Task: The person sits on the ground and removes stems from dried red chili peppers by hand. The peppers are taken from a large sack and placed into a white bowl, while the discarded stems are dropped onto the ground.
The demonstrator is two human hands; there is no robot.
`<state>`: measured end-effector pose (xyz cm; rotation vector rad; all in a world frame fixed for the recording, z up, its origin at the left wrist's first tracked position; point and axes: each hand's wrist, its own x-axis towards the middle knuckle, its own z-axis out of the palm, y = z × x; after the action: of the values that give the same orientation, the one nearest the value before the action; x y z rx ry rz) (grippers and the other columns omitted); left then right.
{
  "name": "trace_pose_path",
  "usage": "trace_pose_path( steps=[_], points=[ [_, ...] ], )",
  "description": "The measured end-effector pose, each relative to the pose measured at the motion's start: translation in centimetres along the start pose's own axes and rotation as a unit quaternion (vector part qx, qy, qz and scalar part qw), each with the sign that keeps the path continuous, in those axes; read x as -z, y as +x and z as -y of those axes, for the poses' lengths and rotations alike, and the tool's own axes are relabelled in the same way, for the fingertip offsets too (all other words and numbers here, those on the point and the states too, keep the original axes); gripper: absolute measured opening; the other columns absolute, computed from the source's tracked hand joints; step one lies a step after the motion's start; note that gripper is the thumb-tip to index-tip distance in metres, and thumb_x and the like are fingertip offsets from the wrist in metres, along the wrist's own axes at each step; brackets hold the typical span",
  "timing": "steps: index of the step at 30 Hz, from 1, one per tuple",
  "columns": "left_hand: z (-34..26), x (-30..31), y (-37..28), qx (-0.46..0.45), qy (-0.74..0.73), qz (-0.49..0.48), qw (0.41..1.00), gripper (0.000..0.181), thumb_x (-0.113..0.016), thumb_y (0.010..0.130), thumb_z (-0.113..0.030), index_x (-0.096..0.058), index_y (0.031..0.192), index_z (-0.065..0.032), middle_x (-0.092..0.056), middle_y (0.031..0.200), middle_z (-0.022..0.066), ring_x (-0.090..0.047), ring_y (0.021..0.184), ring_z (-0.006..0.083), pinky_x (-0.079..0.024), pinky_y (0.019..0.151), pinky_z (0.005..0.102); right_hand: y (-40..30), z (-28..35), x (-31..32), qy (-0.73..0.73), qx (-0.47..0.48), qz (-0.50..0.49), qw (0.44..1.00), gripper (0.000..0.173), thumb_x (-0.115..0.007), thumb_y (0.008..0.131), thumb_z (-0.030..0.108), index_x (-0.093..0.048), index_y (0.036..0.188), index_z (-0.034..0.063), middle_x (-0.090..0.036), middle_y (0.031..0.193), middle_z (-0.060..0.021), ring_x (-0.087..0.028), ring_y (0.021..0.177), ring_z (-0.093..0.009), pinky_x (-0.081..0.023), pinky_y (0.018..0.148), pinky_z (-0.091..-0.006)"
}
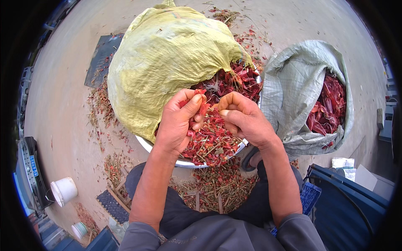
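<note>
Red dried plant pieces [203, 108], apparently chili peppers or flower parts, are pinched between the thumb and fingers of my left hand [185, 117]. Close by on the right, my right hand [241, 117] has its thumb and index fingertip together; whether a small bit is between them cannot be told. Both hands are above a wide white basin [191, 164] holding red pieces and stem scraps [216, 141]. A large yellow woven sack [163, 59] lies over the basin, its mouth spilling darker red pieces [243, 77].
An open pale woven sack [289, 91] of red pods [328, 106] stands at right. Stem litter [216, 185] covers the ground between my legs. A white bucket [64, 191] and a parked car [29, 172] are at left, a blue metal container [345, 204] at lower right.
</note>
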<state>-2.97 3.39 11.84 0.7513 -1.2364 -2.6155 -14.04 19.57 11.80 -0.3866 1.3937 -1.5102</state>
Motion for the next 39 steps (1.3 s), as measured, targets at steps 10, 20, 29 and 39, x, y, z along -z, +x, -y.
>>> trace_pose_path(
  steps=[10,20,29,39],
  points=[
    [0.2,-0.2,0.0,0.002,0.023,0.014,1.000,0.010,-0.059,0.099,-0.014,-0.059,0.103,-0.0047,-0.058,0.079,0.0003,-0.049,0.059,0.0049,-0.039,0.048,0.0192,1.0,-1.7,-1.3,-0.068,0.141,-0.062,0.986,0.034,-0.065,0.094,0.025,-0.057,0.113,-0.0027,-0.061,0.086,-0.0024,-0.051,0.065,-0.006,-0.043,0.056,-0.0246],
    [-0.1,-0.1,0.2,-0.036,-0.066,-0.030,0.997,0.013,-0.054,0.101,-0.017,-0.057,0.101,-0.0047,-0.057,0.080,0.0042,-0.047,0.060,0.0095,-0.039,0.050,0.0211,-0.1,-0.2,-0.9,0.075,0.083,-0.073,0.991,0.012,-0.060,0.093,0.014,-0.059,0.099,0.0037,-0.062,0.078,-0.0009,-0.042,0.054,-0.002,-0.034,0.047,-0.0203],
    [0.1,0.7,0.2,-0.004,-0.073,0.024,0.997,0.015,-0.053,0.101,-0.020,-0.055,0.100,-0.0046,-0.062,0.088,0.0099,-0.058,0.066,0.0133,-0.043,0.047,0.0205,0.3,-0.2,-1.2,0.170,0.098,-0.074,0.978,0.016,-0.058,0.094,0.014,-0.054,0.104,0.0028,-0.066,0.090,-0.0080,-0.044,0.055,-0.003,-0.033,0.042,-0.0170],
    [-0.4,0.2,-0.1,0.016,-0.076,0.038,0.996,0.014,-0.055,0.100,-0.016,-0.057,0.107,-0.0044,-0.064,0.088,0.0105,-0.059,0.065,0.0111,-0.042,0.044,0.0177,0.6,-0.8,-1.0,0.066,0.109,-0.098,0.987,0.030,-0.059,0.097,0.021,-0.058,0.118,-0.0002,-0.062,0.083,-0.0014,-0.046,0.063,-0.001,-0.036,0.052,-0.0179]
  ],
)
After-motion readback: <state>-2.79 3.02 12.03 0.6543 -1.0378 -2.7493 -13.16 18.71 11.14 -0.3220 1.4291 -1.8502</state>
